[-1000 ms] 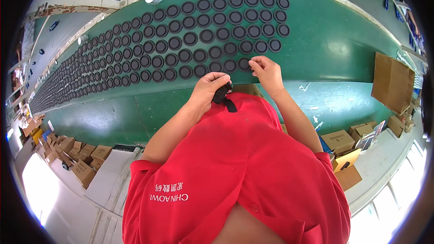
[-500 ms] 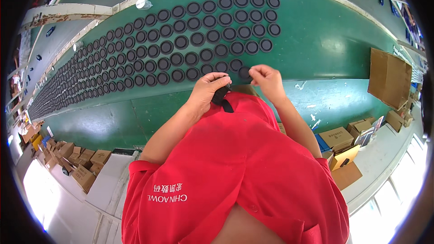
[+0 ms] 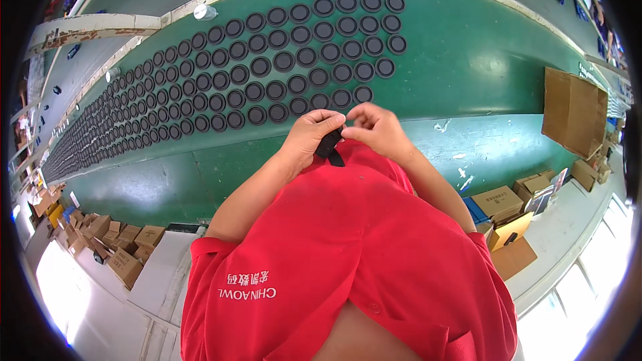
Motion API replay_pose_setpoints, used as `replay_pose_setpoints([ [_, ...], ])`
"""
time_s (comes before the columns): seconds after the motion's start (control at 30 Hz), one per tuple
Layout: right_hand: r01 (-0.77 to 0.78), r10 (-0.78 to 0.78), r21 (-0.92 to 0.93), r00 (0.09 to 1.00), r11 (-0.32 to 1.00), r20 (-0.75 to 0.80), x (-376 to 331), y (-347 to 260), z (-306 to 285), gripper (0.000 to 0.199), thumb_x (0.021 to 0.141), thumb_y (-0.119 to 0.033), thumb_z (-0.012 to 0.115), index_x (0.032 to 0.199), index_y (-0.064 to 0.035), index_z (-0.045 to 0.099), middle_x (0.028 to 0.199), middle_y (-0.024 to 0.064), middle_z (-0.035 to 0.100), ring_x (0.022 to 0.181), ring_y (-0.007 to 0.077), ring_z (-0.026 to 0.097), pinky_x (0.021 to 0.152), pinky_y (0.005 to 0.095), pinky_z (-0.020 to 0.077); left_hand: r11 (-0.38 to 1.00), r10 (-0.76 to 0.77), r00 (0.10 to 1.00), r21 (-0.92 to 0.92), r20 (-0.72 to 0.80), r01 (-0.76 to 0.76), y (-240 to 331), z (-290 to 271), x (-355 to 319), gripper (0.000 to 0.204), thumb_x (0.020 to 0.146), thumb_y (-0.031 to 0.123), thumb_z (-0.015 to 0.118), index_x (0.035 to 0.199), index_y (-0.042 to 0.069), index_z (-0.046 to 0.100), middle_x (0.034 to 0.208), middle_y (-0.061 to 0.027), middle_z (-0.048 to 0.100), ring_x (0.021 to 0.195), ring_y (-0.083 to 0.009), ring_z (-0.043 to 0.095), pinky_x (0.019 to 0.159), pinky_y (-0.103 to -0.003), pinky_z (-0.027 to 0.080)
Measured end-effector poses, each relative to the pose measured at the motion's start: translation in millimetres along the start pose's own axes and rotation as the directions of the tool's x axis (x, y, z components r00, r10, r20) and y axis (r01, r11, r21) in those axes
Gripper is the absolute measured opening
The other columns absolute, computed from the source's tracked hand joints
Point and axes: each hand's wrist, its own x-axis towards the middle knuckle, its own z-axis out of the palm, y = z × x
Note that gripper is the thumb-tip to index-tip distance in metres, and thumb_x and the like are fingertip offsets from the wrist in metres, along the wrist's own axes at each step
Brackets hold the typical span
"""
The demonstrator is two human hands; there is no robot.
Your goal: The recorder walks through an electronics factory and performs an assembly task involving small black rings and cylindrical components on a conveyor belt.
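Note:
My left hand (image 3: 311,132) is closed around a small black piece (image 3: 328,143), held low against my red shirt. A short flat black tail hangs from it, and the fingers cover much of its shape. My right hand (image 3: 378,130) comes in from the other side, fingers curled and its thumb and fingertips pinched at the upper edge of that piece. Whether something small sits between those fingertips is hidden. Just beyond the hands lies the near end of several rows of round black discs, each with a raised rim; the closest is the end disc (image 3: 363,95).
The rows of discs run along a long green table (image 3: 468,60) toward the far left. A clear cup-like container (image 3: 204,12) stands at its back edge. An opened brown carton (image 3: 575,113) stands at the right, and more boxes (image 3: 498,204) lie behind on a white surface.
My right hand has let go of a black disc, which now lies at the end of the nearest row. It has moved left and nearer, to the black piece in my left hand.

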Motion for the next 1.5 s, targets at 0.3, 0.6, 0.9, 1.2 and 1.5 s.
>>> replay_pose_setpoints([
  [0.3, -0.117, 0.089, 0.262, 0.989, 0.958, 0.115, -9, -1, -15, 0.015, 0.083, -0.012, 0.068, 0.090, -0.0002, 0.064, 0.078, 0.0021, 0.063, 0.068, 0.0063, 0.056, 0.061, 0.0210, 0.0468, 0.999, -0.021, 0.998, 0.028, 0.057, 0.019, 1, 17, 1, 0.027, 0.084, 0.016, 0.068, 0.103, 0.002, 0.057, 0.089, -0.0054, 0.061, 0.076, -0.0121, 0.060, 0.064, -0.026, 0.052],
  [0.6, 0.065, -0.048, 0.066, 0.971, 0.996, -0.234, -12, 22, -27, 0.010, 0.087, -0.009, 0.060, 0.087, 0.0006, 0.062, 0.071, 0.0009, 0.062, 0.063, 0.0065, 0.058, 0.058, 0.0208, 0.0462, 0.994, 0.023, 1.000, 0.107, -0.019, -0.020, -7, 20, 14, 0.026, 0.082, 0.009, 0.068, 0.105, 0.002, 0.058, 0.090, -0.0050, 0.062, 0.077, -0.0113, 0.061, 0.065, -0.023, 0.051],
  [0.9, -0.040, -0.081, -0.272, 0.904, 0.961, -0.419, 18, 48, -71, 0.013, 0.086, -0.014, 0.063, 0.091, -0.0014, 0.063, 0.067, 0.0010, 0.059, 0.057, 0.0074, 0.054, 0.052, 0.0230, 0.0418, 0.999, -0.011, 0.999, 0.034, -0.051, 0.013, -6, 33, 16, 0.022, 0.085, 0.018, 0.067, 0.099, 0.004, 0.058, 0.083, -0.0055, 0.063, 0.071, -0.0141, 0.063, 0.060, -0.025, 0.050],
  [1.2, 0.331, -0.355, -0.263, 0.934, 0.906, -0.047, -10, 4, -59, 0.018, 0.079, -0.012, 0.069, 0.094, -0.0040, 0.065, 0.074, 0.0081, 0.060, 0.063, 0.0161, 0.057, 0.057, 0.0282, 0.0446, 0.997, -0.022, 1.000, -0.077, -0.001, 0.022, -9, 55, 29, 0.027, 0.084, 0.026, 0.069, 0.092, 0.004, 0.056, 0.079, -0.0056, 0.062, 0.065, -0.0137, 0.061, 0.056, -0.024, 0.047],
  [1.5, 0.088, -0.122, -0.099, 0.902, 0.991, -0.415, 38, 22, -119, 0.014, 0.084, -0.012, 0.063, 0.089, 0.0010, 0.065, 0.072, 0.0055, 0.062, 0.064, 0.0102, 0.057, 0.059, 0.0252, 0.0453, 0.983, -0.016, 1.000, -0.184, 0.014, 0.019, -4, 56, 32, 0.021, 0.090, 0.024, 0.058, 0.097, 0.003, 0.055, 0.091, -0.0127, 0.063, 0.076, -0.0228, 0.064, 0.063, -0.029, 0.051],
])
